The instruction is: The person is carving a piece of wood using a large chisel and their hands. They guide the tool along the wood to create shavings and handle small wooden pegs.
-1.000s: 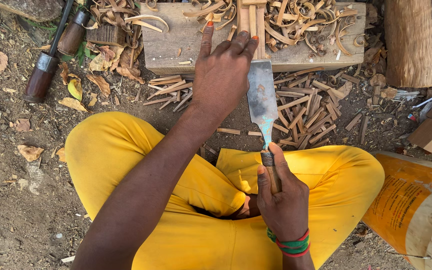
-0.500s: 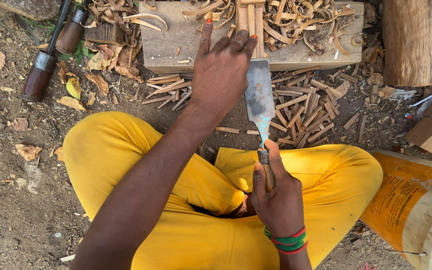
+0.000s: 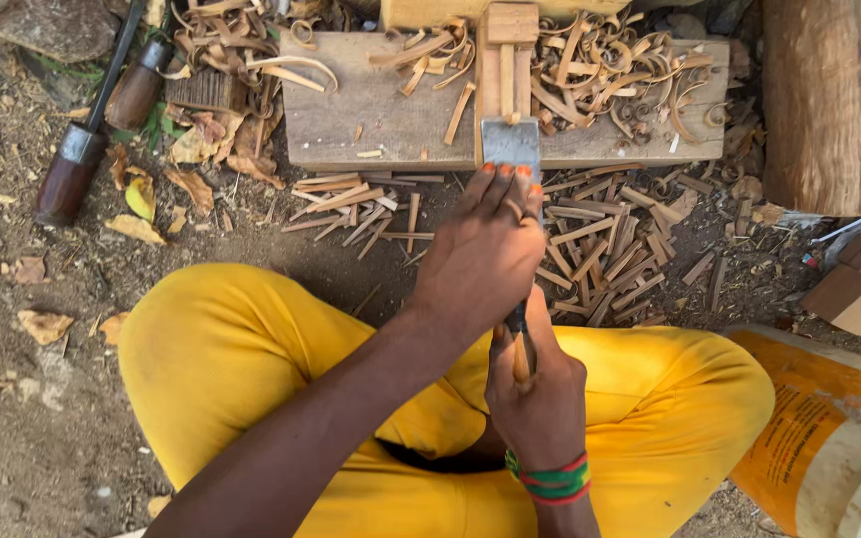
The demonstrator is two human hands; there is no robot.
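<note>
The right hand (image 3: 540, 399) is closing its grip around the wooden handle of a broad chisel (image 3: 510, 144), near the lap, so the push is coming from behind. The left hand (image 3: 485, 244) is lying over the blade, its fingers (image 3: 505, 184) pressing together on the steel to steer the edge. The blade's far end is resting against a narrow upright wood strip (image 3: 510, 50) on the plank counter (image 3: 351, 110), which is bracing the piece. Curled shavings (image 3: 600, 70) are piling on the plank's right half, split slivers (image 3: 590, 249) on the ground below. A second later than the earliest frame, the left hand is gripping the blade rather than reaching onto the plank, and the chisel is sitting farther forward.
</note>
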